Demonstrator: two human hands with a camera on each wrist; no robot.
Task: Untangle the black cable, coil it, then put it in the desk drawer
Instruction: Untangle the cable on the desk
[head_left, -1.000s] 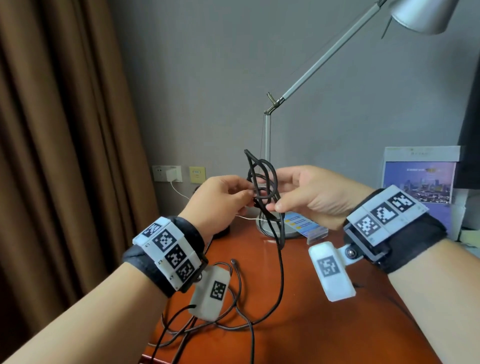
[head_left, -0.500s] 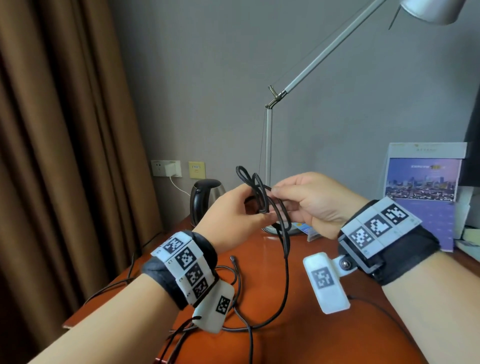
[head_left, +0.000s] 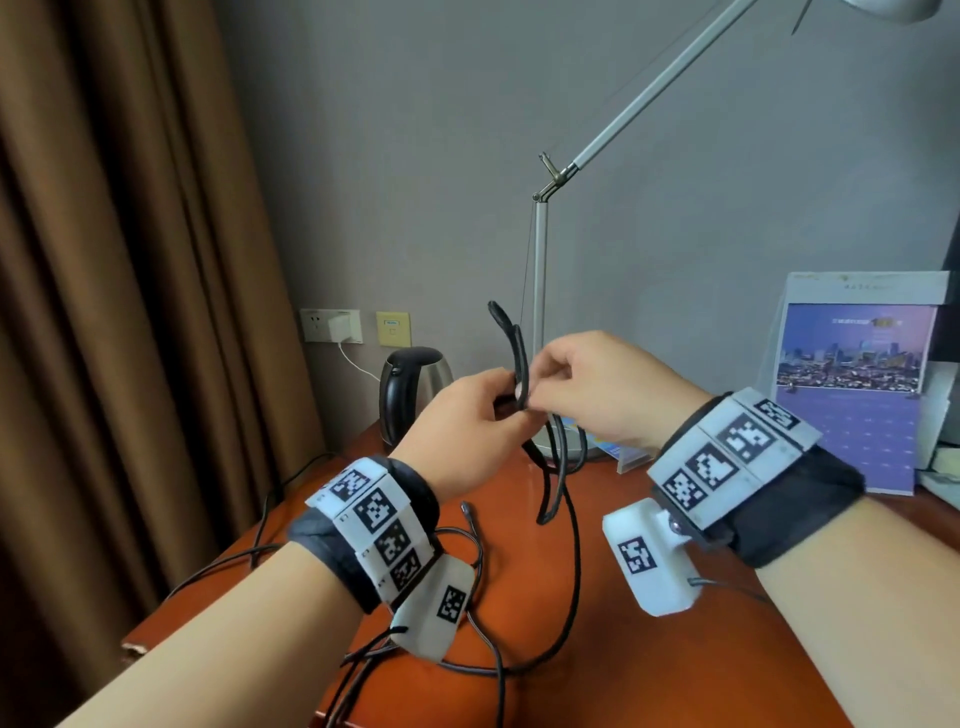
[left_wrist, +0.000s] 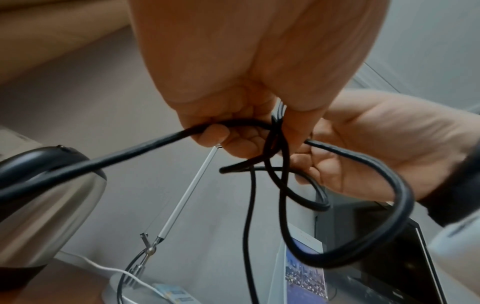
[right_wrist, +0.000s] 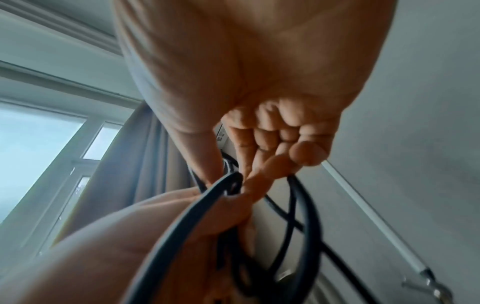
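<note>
Both hands meet at a knot of black cable held up above the desk.

The left hand (head_left: 467, 421) and right hand (head_left: 597, 395) each pinch the black cable (head_left: 519, 358) where its strands cross, fingers almost touching; the bundle stands roughly upright between them, one loop poking up and the rest hanging down to the desk (head_left: 649, 675) on the near side. The left wrist view shows what the head view hides: a big loop (left_wrist: 389, 216) drooping right and a loose end (left_wrist: 233, 168) pointing left, probably the bit to pull through.
</note>
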